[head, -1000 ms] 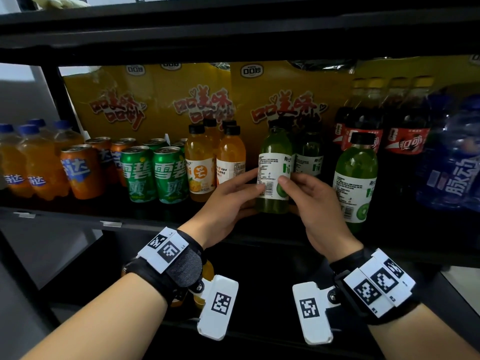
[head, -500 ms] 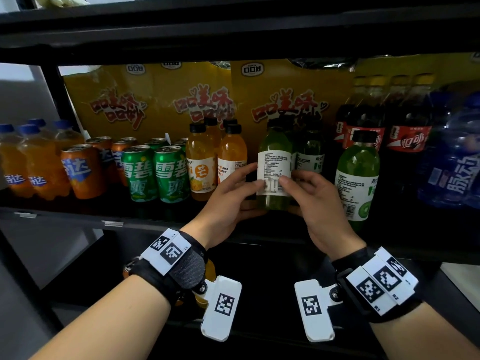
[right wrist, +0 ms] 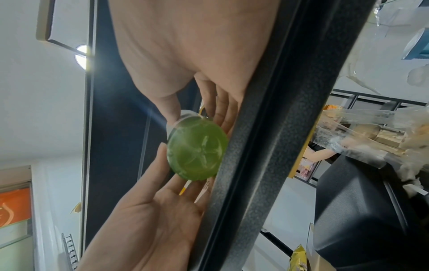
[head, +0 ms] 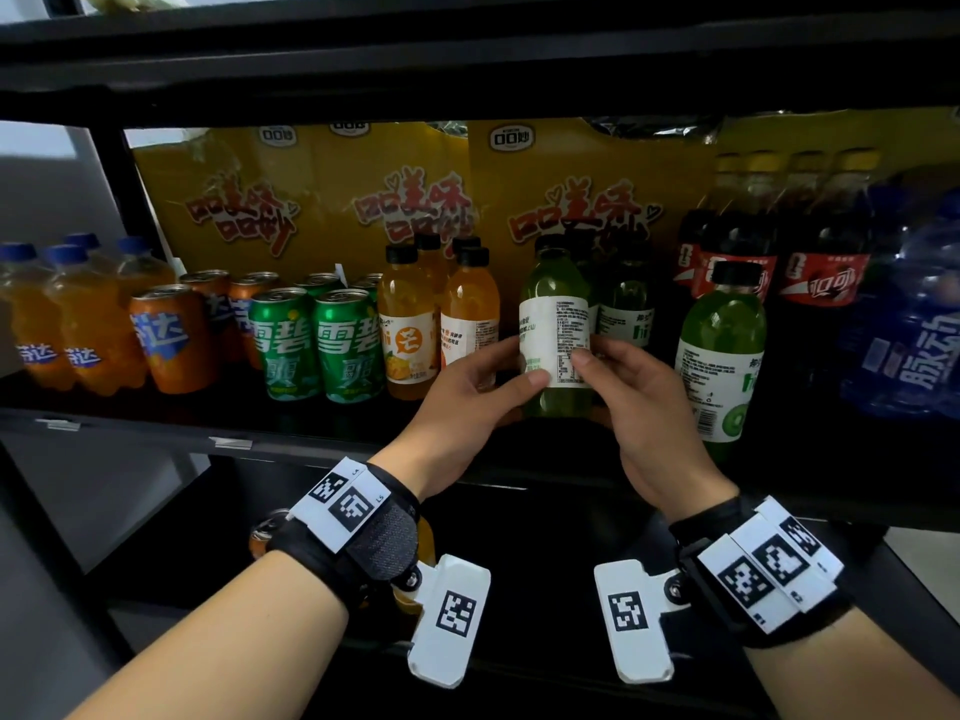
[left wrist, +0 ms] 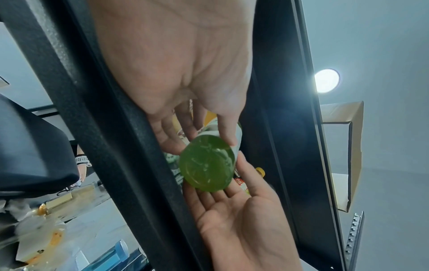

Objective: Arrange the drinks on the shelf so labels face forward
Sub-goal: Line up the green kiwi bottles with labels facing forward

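Left hand pinches the green bottle at its label, thumb in front; right hand pinches the opposite side. Bottle is lifted clear of the shelf. Since a second ago it has rotated: fine print now faces out, so turning remains unfinished.

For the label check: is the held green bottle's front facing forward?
No. The green bottle shows fine print forward; both hands pinch it.

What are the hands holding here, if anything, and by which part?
Both the left hand and right hand pinch the green plastic juice bottle at its white label, one on each side.
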